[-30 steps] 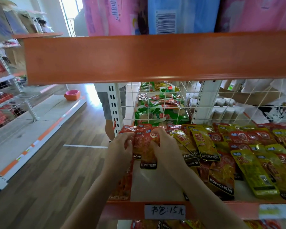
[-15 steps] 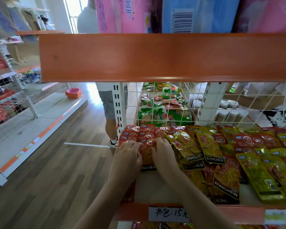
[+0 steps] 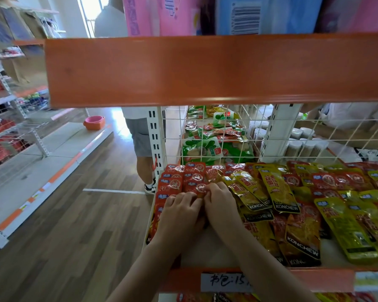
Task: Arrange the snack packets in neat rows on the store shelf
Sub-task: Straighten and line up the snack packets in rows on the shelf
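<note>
Item: store shelf with an orange front rail [image 3: 314,276] and a handwritten white price label [image 3: 226,282], the landmark for all below. On its left end, rows of glossy red foil snack packets [image 3: 175,184], overlapping toward the back wire grid. My left hand [image 3: 180,211] lies on those red packets, fingers [image 3: 184,198] curled down and pinching the top edge of one. My right hand [image 3: 222,205] sits just beside it, touching it, fingers [image 3: 215,188] bent and pinching the same red packet. To the right along the shelf, glossy yellow foil snack packets with black bands [image 3: 277,190], loosely overlapped and tilted, mixed with further red ones. Behind the shelf, green and white bags [image 3: 202,149].
</note>
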`<state>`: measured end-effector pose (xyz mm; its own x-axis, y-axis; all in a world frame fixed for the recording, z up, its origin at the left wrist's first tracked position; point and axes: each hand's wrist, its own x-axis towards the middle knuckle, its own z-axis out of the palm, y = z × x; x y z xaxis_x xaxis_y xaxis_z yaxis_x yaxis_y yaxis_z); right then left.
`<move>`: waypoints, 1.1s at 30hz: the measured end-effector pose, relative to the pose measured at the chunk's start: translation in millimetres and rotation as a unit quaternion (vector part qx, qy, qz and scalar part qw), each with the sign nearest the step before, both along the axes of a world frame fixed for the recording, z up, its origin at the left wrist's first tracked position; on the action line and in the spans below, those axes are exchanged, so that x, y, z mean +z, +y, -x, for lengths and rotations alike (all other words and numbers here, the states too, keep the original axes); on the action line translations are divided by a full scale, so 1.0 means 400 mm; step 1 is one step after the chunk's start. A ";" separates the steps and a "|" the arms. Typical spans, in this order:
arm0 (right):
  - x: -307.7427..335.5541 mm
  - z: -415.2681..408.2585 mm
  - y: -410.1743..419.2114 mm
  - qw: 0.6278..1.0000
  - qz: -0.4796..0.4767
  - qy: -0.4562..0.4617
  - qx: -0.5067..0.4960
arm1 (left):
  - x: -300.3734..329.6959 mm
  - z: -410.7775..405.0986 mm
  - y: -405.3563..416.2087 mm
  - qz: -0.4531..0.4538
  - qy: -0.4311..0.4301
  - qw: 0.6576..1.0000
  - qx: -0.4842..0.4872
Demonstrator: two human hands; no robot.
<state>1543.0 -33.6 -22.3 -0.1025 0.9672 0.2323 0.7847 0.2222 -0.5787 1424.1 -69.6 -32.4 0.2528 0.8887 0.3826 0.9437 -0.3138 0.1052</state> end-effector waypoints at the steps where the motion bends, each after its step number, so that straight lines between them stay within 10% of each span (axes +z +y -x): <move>1: 0.002 0.002 0.002 1.000 -0.009 -0.015 0.006 | -0.003 0.001 0.001 -0.009 0.005 1.000 0.001; 33: 0.077 0.029 0.142 0.955 0.045 -0.209 0.206 | -0.035 0.003 0.018 -0.046 0.023 0.999 0.005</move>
